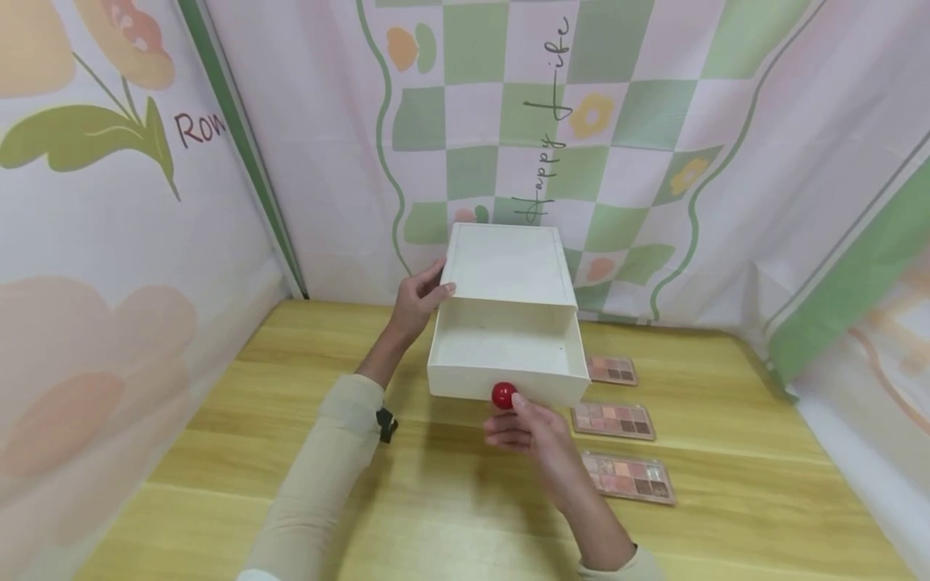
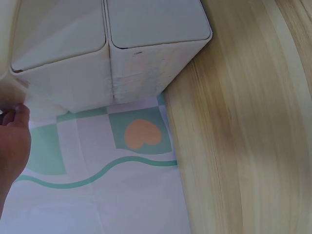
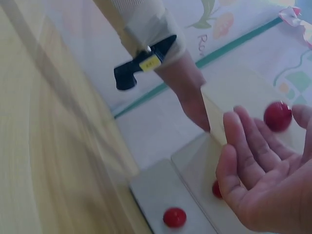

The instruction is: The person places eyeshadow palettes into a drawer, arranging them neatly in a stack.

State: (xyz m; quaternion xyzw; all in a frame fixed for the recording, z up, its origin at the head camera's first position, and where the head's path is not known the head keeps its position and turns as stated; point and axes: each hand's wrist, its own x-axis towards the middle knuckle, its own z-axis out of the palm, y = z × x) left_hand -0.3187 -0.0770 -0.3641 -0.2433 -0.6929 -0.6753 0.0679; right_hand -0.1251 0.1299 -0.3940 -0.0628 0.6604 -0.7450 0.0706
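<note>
A white drawer unit [image 1: 511, 262] stands at the back of the table, its top drawer [image 1: 501, 343] pulled out with only bare white inside. My left hand [image 1: 417, 303] grips the unit's left side near the top, thumb on the upper front edge. In the left wrist view that hand [image 2: 13, 141] appears at the far left, fingers bent against the casing. My right hand [image 1: 534, 440] is at the drawer's round red knob [image 1: 504, 395]. Thumb and forefinger pinch the knob [image 3: 278, 116] in the right wrist view, the other fingers loosely bent below.
Three makeup palettes lie in a row right of the unit: a near one [image 1: 628, 478], a middle one [image 1: 613, 420] and a far one [image 1: 612, 370]. Lower drawers with red knobs [image 3: 174, 217] sit under the top one. A printed curtain [image 1: 501, 113] hangs close behind.
</note>
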